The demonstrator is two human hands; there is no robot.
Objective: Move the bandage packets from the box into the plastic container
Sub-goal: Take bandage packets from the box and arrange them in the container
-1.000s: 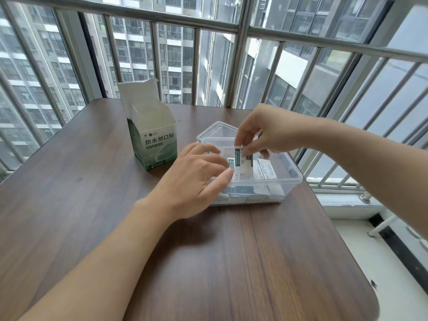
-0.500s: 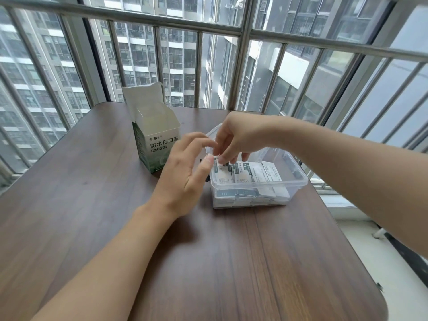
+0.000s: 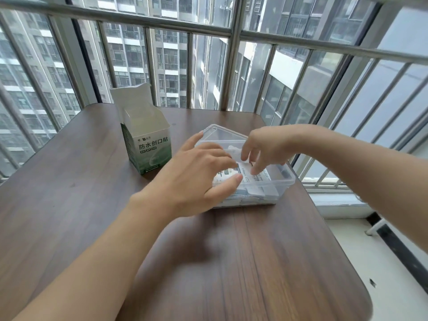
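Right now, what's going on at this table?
A person is settling bandage packets into a clear plastic container on a wooden table. The right hand reaches in from above, fingertips on the top packets. The left hand is spread at the container's near left side, thumb by the wall. The green box stands open to the left, untouched.

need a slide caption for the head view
Both hands, left hand and right hand, arrange bandage packets inside the plastic container, beside the opened box on the table.
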